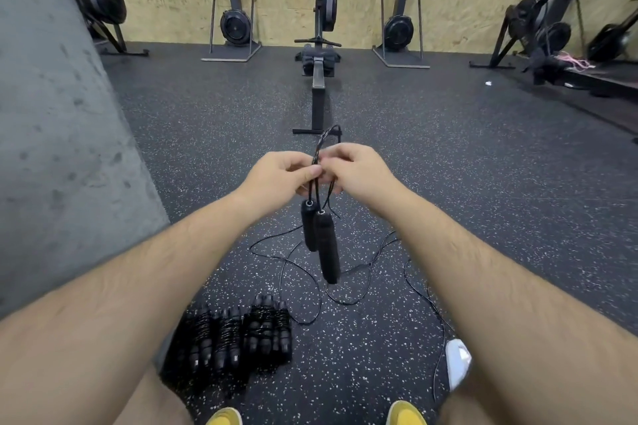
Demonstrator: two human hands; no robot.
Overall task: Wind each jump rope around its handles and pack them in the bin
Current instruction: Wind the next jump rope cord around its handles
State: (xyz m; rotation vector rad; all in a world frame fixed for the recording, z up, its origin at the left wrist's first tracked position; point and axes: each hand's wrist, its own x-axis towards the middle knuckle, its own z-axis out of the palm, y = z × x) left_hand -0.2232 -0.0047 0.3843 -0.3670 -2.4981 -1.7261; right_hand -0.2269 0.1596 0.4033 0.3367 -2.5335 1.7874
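Both hands raised together, left point(280, 173), right point(355, 167), pinching rope point(319, 148)

Both hands point(322, 172) on cord point(319, 152) — handles point(321, 241) dangling, wound ropes point(238, 335) below

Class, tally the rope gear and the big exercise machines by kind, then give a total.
Wound rope bundles on the floor: 3
Rope handles hanging from the hands: 2
Rowing machine: 1
Upright fan machines on flat bases: 2
Total: 8

loose rope point(300, 272) below; wound bundles point(238, 338) beside
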